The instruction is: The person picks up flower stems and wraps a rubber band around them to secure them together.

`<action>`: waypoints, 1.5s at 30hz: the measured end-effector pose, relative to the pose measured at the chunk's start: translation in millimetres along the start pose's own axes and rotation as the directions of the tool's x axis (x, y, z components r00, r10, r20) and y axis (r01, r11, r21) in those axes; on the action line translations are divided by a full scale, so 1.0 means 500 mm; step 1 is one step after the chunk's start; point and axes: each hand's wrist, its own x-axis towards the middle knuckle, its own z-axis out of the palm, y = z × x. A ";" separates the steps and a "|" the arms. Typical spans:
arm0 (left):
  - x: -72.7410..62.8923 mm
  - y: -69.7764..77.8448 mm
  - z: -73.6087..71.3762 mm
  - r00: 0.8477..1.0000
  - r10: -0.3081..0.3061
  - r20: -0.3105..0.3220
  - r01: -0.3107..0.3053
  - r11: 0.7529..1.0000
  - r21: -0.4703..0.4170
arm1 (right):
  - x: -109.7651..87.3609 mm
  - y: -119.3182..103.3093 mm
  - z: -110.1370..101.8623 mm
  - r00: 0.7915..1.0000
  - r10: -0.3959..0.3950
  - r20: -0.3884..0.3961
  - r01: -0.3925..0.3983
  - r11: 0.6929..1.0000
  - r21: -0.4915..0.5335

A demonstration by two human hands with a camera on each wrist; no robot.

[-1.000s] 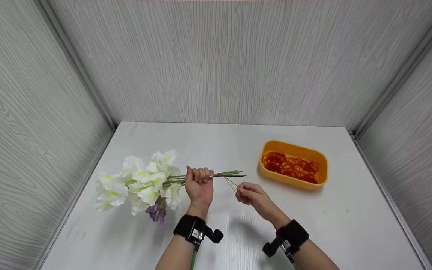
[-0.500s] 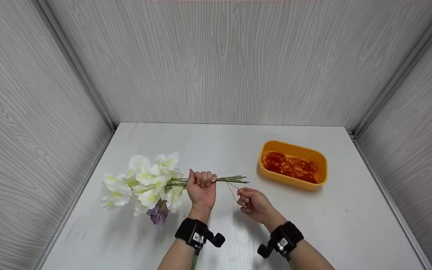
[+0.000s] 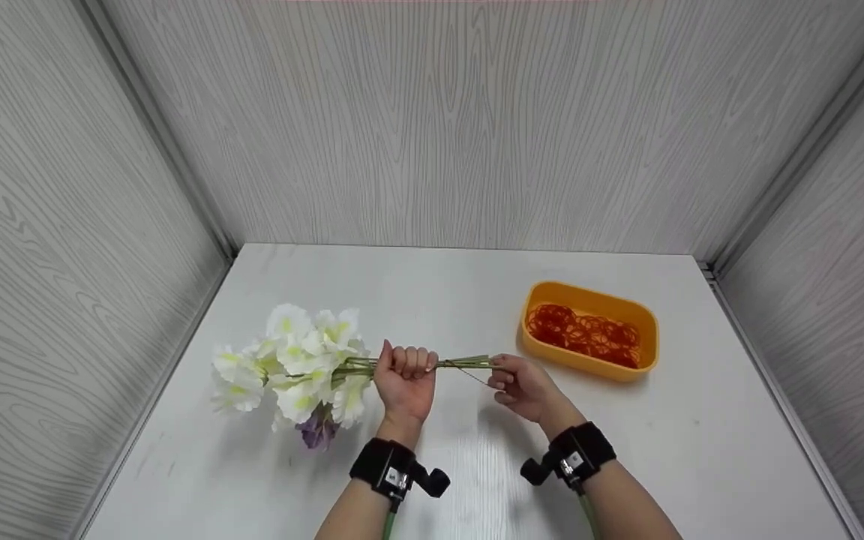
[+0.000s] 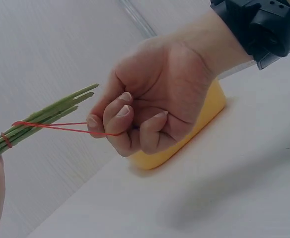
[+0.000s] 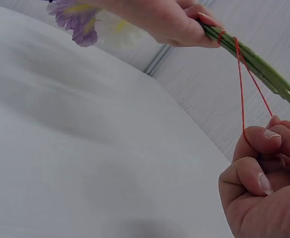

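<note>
Got a bunch of flowers [image 3: 304,367], mostly white with a bit of purple, held roughly level above the white table [image 3: 439,292], blooms to the left, bare ends to the right. Gripping the stems [image 3: 469,361] in a tight fist with left hand [image 3: 406,382]. Hooking a thin red band [image 5: 242,89] on curled fingers of right hand [image 3: 529,390], stretched out from the stems in a narrow loop. Also visible: a red wrap [image 4: 6,140] round the stems beside left hand. Can't tell if part of the same band. Looks light, probably artificial, so easy to hold up one-handed. Would guess stiff, thin stems, liable to slide or fan out if held loosely. Best to grab the whole bundle close beside the wrap and avoid squeezing the blooms: soft, easily crumpled. Go easy on the band: springy-looking, likely to snap back.
</note>
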 end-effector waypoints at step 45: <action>-0.017 -0.036 -0.016 0.901 -0.147 0.409 -0.121 0.820 0.560 | -0.058 -0.045 0.109 0.938 -0.342 0.057 0.236 0.509 -0.828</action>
